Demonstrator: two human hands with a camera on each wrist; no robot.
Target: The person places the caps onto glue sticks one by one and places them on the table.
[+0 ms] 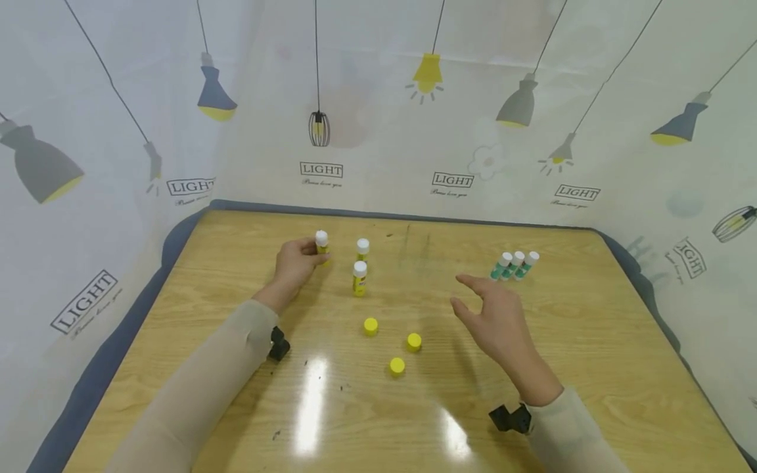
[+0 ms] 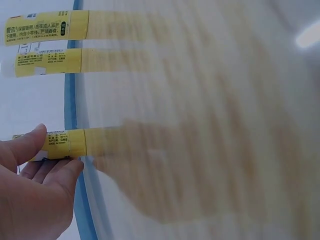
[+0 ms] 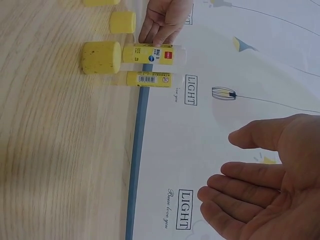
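Inspection finds the left hand (image 1: 296, 263) grasping a yellow glue stick (image 1: 322, 249) between thumb and fingers, at the far left of the group on the wood-grain surface (image 1: 236, 394). The left wrist view shows the stick's long axis standing square to the surface; its base appears to meet its own reflection, so it is judged to be resting there rather than lifted. The grip comes at it from the side, thumb on the near face, with the white top projecting above the fingers.

Two further yellow glue sticks stand upright to the right of the held one: the nearer glue stick (image 1: 359, 281) and the farther glue stick (image 1: 363, 249). Both are apart from the left hand, neither touched.

The right hand (image 1: 497, 318) is released, thumb and fingers parted, holding nothing. It is well apart from the held stick, with the yellow pair lying between, and is nearer to a row of three green glue sticks (image 1: 513, 264) ahead of it and slightly to its right.

Three yellow caps (image 1: 414, 342) lie loose on the near side of the sticks, between the two forearms. The governing relation is judged to be this: the held stick is upright within the left grip, out of the right hand's present reach.
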